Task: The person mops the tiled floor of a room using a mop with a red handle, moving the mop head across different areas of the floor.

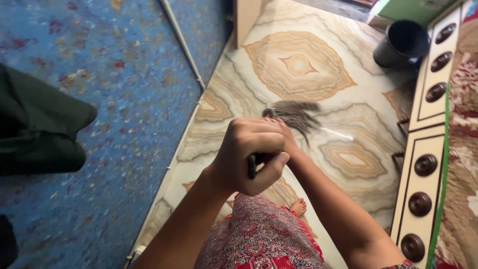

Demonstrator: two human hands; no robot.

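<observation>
As hands (pixel 256 152) grip, broom (pixel 294 113) downward, floorward.

Your single head-worn camera looks steeply down, close above your clasped hands (pixel 256 152), onto the cream marble-patterned tiled floor (pixel 298 65) beside the blue speckled wall (pixel 124 74).

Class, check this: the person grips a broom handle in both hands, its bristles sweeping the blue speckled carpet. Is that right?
Not quite. The head view shows both hands, left hand and right hand, on the broom handle, but the bristles sweep the marble-patterned floor, not the carpet.
</observation>
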